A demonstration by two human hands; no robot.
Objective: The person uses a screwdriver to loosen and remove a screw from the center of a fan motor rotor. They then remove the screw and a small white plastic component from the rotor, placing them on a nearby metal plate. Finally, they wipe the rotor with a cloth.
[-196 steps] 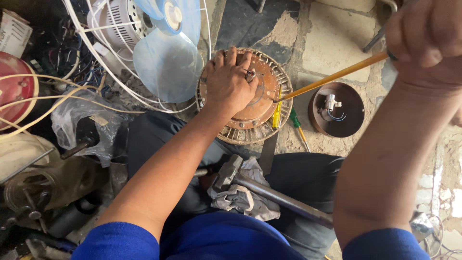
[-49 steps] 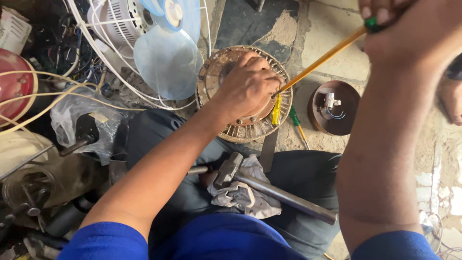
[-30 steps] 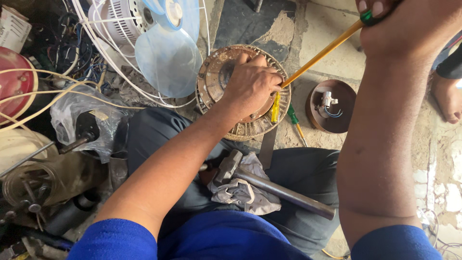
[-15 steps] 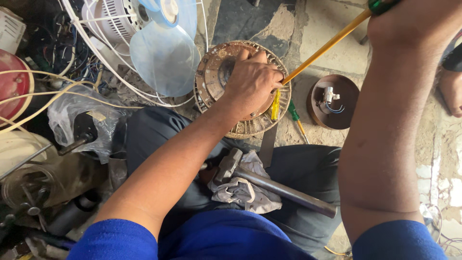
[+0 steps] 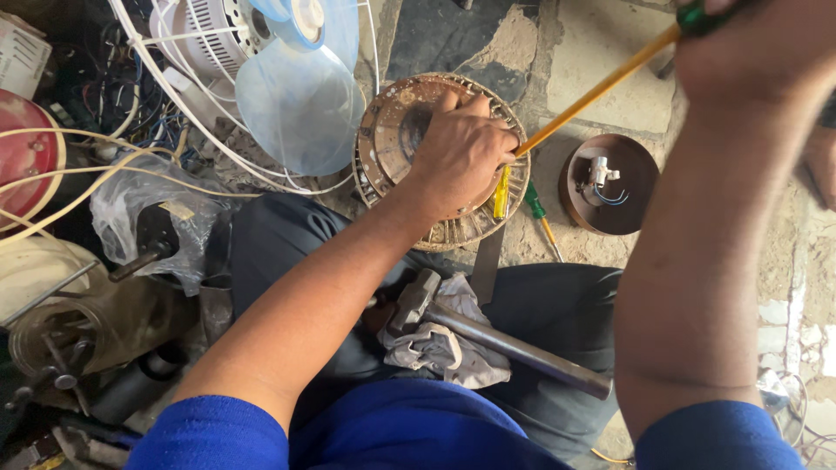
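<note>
My left hand [image 5: 460, 157] presses flat, fingers curled, on the round rusty motor disc [image 5: 392, 148] lying before my knees. My right hand [image 5: 758, 52] seems clenched around the yellow-shafted screwdriver [image 5: 592, 91], tip at the disc's rim.

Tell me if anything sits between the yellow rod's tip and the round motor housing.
Only the person's own left hand does. It lies flat on the round motor housing, and the yellow rod, held in the right hand, runs down to the housing's right rim and disappears at those fingers. The tip itself is hidden.
</note>
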